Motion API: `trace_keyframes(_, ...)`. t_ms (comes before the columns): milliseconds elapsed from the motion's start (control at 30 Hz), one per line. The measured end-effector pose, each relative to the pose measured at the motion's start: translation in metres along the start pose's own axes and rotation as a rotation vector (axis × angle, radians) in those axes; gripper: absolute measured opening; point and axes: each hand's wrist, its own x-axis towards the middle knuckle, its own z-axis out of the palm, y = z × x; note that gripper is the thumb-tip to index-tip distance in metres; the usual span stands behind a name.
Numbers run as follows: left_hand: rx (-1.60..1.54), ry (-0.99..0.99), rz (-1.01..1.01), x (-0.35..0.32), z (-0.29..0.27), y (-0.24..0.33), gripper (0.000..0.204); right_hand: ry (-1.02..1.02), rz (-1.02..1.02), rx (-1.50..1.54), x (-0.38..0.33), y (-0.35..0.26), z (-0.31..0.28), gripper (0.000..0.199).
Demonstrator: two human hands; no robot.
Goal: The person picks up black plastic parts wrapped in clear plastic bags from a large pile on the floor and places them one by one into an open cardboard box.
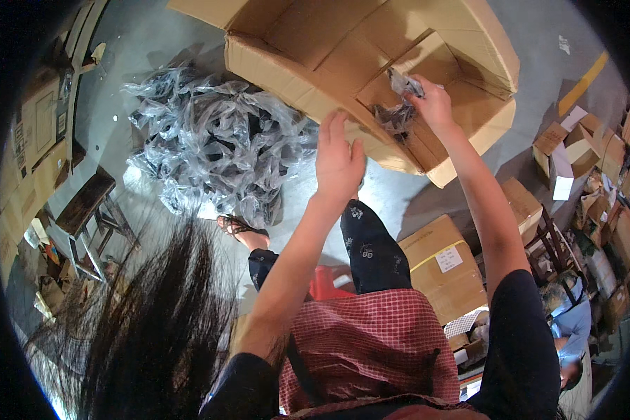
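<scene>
In the upper middle of the frame, the right hand (434, 105) reaches over the open cardboard carton (280, 63), its fingers pinching a grey plastic-wrapped piece (406, 85) near the carton's right-hand end. More crumpled plastic (397, 119) shows just below that grip; whether it belongs to the same piece is hard to say, since it is dark there. The left hand (339, 164), near the centre, holds nothing: its fingers are extended and close together, with the thumb apart, and they overlap the carton's near wall. I cannot tell whether they touch it.

At upper left of centre, a broad heap of plastic-wrapped pieces (210, 133) lies on the grey floor (143, 42), beside the carton. A wooden stool (87, 203) stands at the left. Right of centre, below the carton, sits a closed brown box (427, 280) with a yellow strap and a white label. Smaller opened boxes (574, 150) crowd the right edge, and another person (572, 325) shows at lower right.
</scene>
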Motion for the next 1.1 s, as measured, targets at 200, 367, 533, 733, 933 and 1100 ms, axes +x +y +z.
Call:
trace_keyframes(200, 0.025, -0.268, -0.417, -0.109, 0.008, -0.126, 0.032, -0.512, 0.512, 0.403, -0.036, 0.111, 0.079, 0.04)
trace_keyframes(367, 0.126, -0.138, -0.699, -0.184, -0.048, -0.188, 0.034, -0.582, 0.216, 0.02, -0.039, 0.058, 0.087, 0.051)
trace_keyframes(533, 0.219, 0.031, -0.696, -0.209, -0.078, -0.235, 0.038, -0.356, 0.319, -0.354, -0.054, 0.053, 0.113, 0.064)
trace_keyframes(733, 0.164, -0.023, -0.801, -0.244, -0.108, -0.263, 0.042, -0.543, 0.445, -0.217, -0.029, 0.028, 0.089, 0.064)
trace_keyframes(933, 0.092, -0.099, -0.888, -0.24, -0.098, -0.252, 0.04, -0.492, 0.405, -0.03, -0.039, 0.139, 0.125, 0.068)
trace_keyframes(1100, 0.045, -0.153, -0.807, -0.239, -0.091, -0.239, 0.036, -0.49, 0.634, 1.191, -0.04, 0.171, 0.131, 0.065)
